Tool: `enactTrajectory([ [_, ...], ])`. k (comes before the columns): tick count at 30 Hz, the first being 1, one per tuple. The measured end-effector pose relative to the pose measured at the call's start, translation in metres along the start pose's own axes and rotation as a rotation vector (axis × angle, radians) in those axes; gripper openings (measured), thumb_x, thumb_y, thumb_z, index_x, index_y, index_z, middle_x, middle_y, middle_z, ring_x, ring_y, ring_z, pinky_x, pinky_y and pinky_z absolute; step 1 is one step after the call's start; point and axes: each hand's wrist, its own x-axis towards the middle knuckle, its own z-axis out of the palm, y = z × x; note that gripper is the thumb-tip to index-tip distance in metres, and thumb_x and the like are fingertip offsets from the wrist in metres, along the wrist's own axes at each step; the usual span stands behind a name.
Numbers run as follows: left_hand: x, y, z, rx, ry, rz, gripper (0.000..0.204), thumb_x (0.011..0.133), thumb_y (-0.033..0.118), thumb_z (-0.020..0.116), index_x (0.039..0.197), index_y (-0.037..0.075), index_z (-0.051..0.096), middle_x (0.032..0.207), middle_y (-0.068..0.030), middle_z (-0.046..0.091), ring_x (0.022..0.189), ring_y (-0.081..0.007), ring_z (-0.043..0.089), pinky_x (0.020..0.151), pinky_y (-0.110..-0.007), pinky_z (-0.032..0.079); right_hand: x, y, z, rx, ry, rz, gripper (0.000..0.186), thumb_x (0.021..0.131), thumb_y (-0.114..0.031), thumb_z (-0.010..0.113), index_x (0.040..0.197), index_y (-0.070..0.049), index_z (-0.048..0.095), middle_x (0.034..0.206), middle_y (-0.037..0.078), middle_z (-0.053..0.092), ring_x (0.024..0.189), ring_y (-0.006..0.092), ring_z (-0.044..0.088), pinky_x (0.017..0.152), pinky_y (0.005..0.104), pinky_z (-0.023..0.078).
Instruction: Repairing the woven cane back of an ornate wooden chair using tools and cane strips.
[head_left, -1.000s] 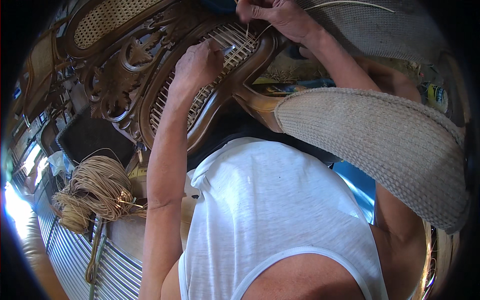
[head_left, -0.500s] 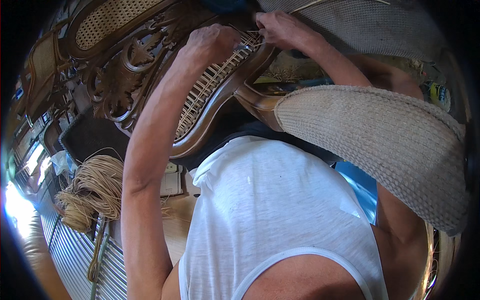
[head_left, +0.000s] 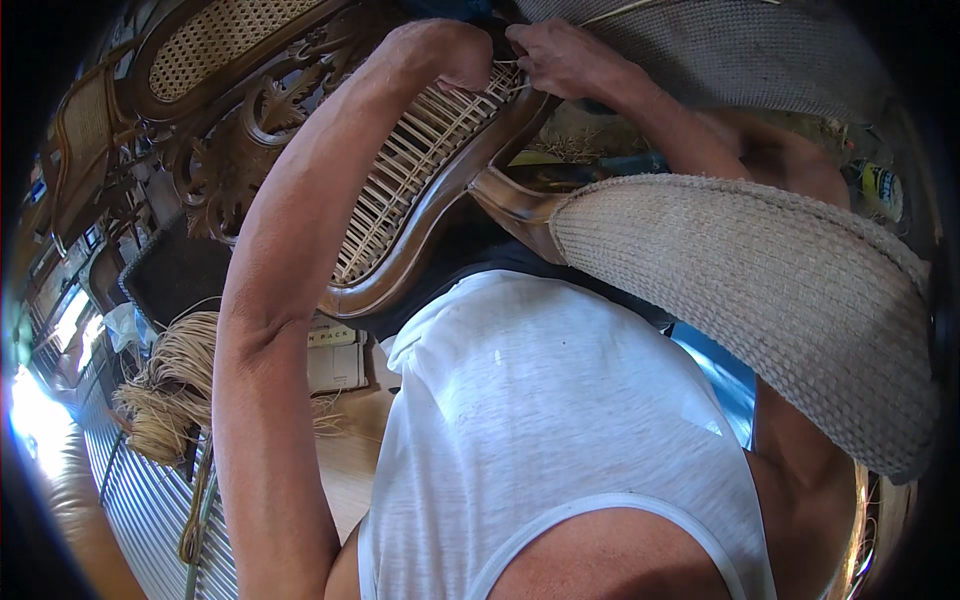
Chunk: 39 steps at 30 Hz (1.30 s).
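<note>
A carved wooden chair frame (head_left: 440,205) lies across my lap, its curved opening strung with pale cane strands (head_left: 400,172) in an open lattice. My left hand (head_left: 447,52) bends over the far end of this lattice, its fingers curled down among the strands; whatever they grip is hidden. Just to its right, my right hand (head_left: 565,58) pinches at the frame's far edge, where a thin cane strand (head_left: 507,63) runs between the two hands.
A bundle of loose cane (head_left: 165,405) lies at left by a ridged metal sheet (head_left: 140,520). Caned chair backs (head_left: 215,50) stand at the far left. A woven-covered armrest (head_left: 740,260) crosses the right side. Further right sits a can (head_left: 880,190).
My left hand has shifted slightly up and right, its wrist now bent more steeply over the lattice, and its forearm has swung left. My right hand has barely moved.
</note>
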Motion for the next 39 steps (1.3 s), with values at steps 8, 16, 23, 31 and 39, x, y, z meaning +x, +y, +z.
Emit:
enactTrajectory([
  [8, 0.003, 0.020, -0.025, 0.091, -0.222, -0.166, 0.029, 0.081, 0.019, 0.066, 0.105, 0.008, 0.075, 0.106, -0.0132, 0.072, 0.096, -0.0286, 0.067, 0.082, -0.038, 0.052, 0.001, -0.002, 0.000, -0.001, 0.022, -0.049, 0.012, 0.086, -0.008, 0.059, 0.094, 0.001, 0.059, 0.085, 0.022, 0.066, 0.086, 0.0390, 0.067, 0.075, 0.0476, 0.051],
  [16, -0.012, 0.031, -0.040, 0.123, -0.192, -0.191, 0.030, 0.077, 0.018, 0.070, 0.105, 0.010, 0.076, 0.107, -0.0145, 0.073, 0.103, -0.0307, 0.068, 0.083, -0.040, 0.053, 0.006, -0.001, 0.006, 0.045, 0.068, -0.112, 0.017, 0.086, -0.007, 0.058, 0.100, 0.003, 0.062, 0.090, 0.023, 0.067, 0.088, 0.0393, 0.067, 0.078, 0.0463, 0.052],
  [23, -0.020, 0.035, -0.037, 0.121, 0.054, -0.156, 0.028, 0.084, 0.024, 0.071, 0.106, 0.008, 0.075, 0.107, -0.0162, 0.073, 0.101, -0.0336, 0.069, 0.081, -0.040, 0.054, 0.003, 0.000, 0.000, -0.067, 0.029, -0.106, 0.020, 0.086, -0.006, 0.057, 0.103, 0.003, 0.063, 0.091, 0.024, 0.067, 0.090, 0.0392, 0.067, 0.079, 0.0457, 0.052],
  [31, -0.028, 0.041, -0.040, 0.104, -0.062, -0.113, 0.029, 0.090, 0.028, 0.066, 0.108, 0.007, 0.074, 0.110, -0.0176, 0.072, 0.102, -0.0334, 0.069, 0.082, -0.041, 0.054, -0.002, -0.014, -0.013, -0.022, -0.013, -0.004, 0.025, 0.083, -0.015, 0.072, 0.097, 0.004, 0.064, 0.090, 0.025, 0.067, 0.089, 0.0397, 0.067, 0.076, 0.0460, 0.053],
  [39, -0.027, 0.038, -0.027, 0.118, 0.022, -0.118, 0.029, 0.092, 0.023, 0.061, 0.111, 0.006, 0.074, 0.115, -0.0178, 0.071, 0.108, -0.0330, 0.069, 0.084, -0.042, 0.055, -0.003, -0.014, -0.017, -0.028, -0.024, -0.042, 0.026, 0.079, -0.012, 0.076, 0.095, 0.003, 0.062, 0.090, 0.025, 0.067, 0.089, 0.0411, 0.066, 0.073, 0.0460, 0.052],
])
